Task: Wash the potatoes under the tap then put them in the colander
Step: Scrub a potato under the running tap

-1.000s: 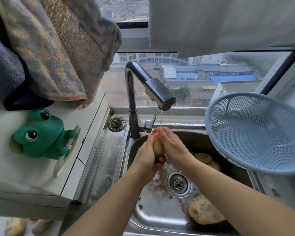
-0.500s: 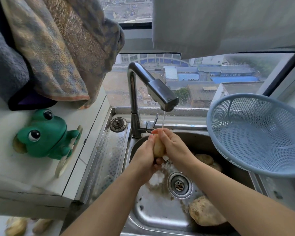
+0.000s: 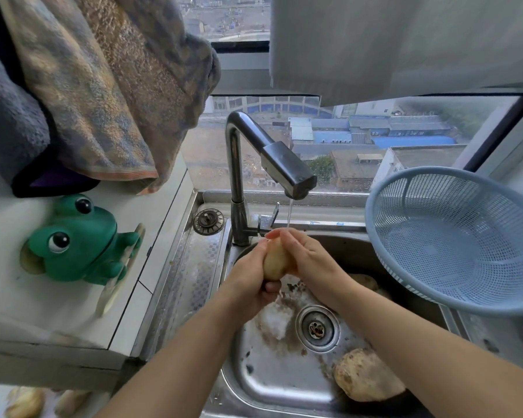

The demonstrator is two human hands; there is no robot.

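A small pale potato point(image 3: 274, 262) is held upright between both hands over the steel sink point(image 3: 260, 384). My left hand point(image 3: 249, 279) grips its left side and bottom; my right hand point(image 3: 310, 260) presses its right side. A thin stream of water falls from the tap point(image 3: 287, 168) onto my right fingertips above the potato. A large dirty potato point(image 3: 366, 380) lies at the sink's near right. Another potato point(image 3: 364, 282) lies behind my right forearm, partly hidden. The blue colander point(image 3: 453, 239) rests tilted on the sink's right edge, with nothing visible inside.
A green frog toy point(image 3: 76, 241) sits on the white ledge to the left. Towels point(image 3: 103, 95) hang above it. A drain point(image 3: 317, 328) lies mid-sink amid dirt specks. A sink plug point(image 3: 208, 221) rests left of the tap. Pale objects point(image 3: 24, 402) lie at bottom left.
Both hands stay clasped on the potato under the stream, shifting slightly around it. More wet dirt and foam has spread on the sink floor near the drain.
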